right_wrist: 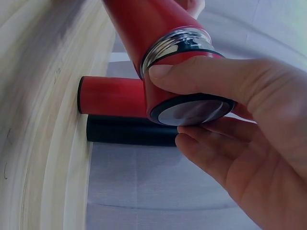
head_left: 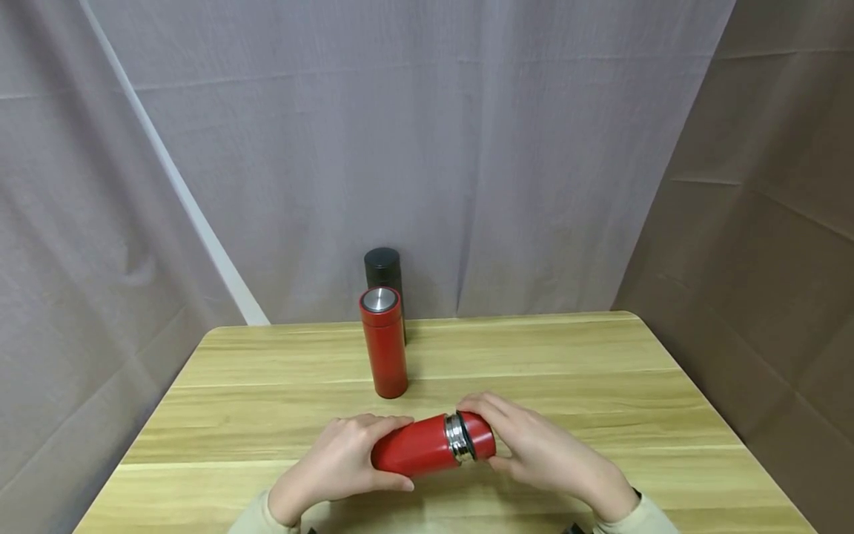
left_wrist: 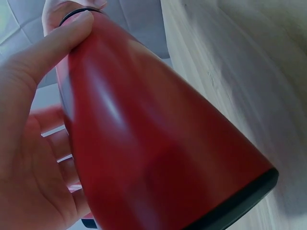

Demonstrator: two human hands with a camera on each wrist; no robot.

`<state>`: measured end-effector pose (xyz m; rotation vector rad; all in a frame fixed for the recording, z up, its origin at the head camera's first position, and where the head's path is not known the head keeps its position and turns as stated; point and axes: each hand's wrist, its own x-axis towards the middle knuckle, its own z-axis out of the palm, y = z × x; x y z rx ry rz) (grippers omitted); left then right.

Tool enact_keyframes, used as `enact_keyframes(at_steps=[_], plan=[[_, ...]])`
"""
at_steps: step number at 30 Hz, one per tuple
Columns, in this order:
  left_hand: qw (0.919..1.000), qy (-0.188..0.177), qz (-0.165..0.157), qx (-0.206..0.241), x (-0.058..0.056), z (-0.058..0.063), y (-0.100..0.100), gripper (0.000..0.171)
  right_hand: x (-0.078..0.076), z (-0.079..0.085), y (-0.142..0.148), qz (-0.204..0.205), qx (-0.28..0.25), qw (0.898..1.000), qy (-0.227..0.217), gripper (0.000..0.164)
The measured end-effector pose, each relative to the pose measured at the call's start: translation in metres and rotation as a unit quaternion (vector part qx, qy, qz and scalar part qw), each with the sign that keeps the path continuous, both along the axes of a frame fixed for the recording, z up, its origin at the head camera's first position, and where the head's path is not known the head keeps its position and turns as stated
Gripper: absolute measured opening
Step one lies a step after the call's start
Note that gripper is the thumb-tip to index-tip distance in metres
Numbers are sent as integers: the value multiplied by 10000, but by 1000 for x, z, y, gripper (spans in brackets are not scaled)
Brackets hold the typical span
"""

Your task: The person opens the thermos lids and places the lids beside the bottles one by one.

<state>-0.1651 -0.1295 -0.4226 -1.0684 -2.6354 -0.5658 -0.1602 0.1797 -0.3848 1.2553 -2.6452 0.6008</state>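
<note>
A red thermos flask (head_left: 416,447) lies tilted almost on its side between both hands, close over the table's front part. My left hand (head_left: 347,456) grips its body near the base, thumb along one side, as the left wrist view shows. With thumb and fingers my right hand (head_left: 534,449) holds the red lid (head_left: 482,436), whose silvery disc top (right_wrist: 194,112) faces the right wrist camera. Between lid and body shows the flask's shiny steel threaded neck (head_left: 459,437), with the lid sitting at its end, slightly askew.
Behind the hands a second red thermos (head_left: 387,356) stands upright with a steel-topped lid. A black thermos (head_left: 382,267) stands right behind it, partly hidden. They share a wooden table (head_left: 567,371), with grey cloth (head_left: 534,185) hanging at the back and sides.
</note>
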Motion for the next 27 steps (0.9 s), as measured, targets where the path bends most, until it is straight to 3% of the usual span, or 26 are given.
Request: enact_keyframes(at_steps=[8, 12, 18, 27], plan=[[9983, -568, 76, 69, -1, 3, 1, 69, -1, -1, 0, 10, 29, 9997, 228, 75], [9977, -668, 84, 103, -2, 3, 2, 69, -1, -1, 0, -12, 30, 9995, 313, 77], [9962, -851, 50, 170, -4, 4, 3, 69, -2, -2, 0, -197, -26, 9995, 240, 78], [9920, -1182, -90, 432, -6, 7, 1, 67, -8, -2, 9, -614, -229, 9956, 674, 82]])
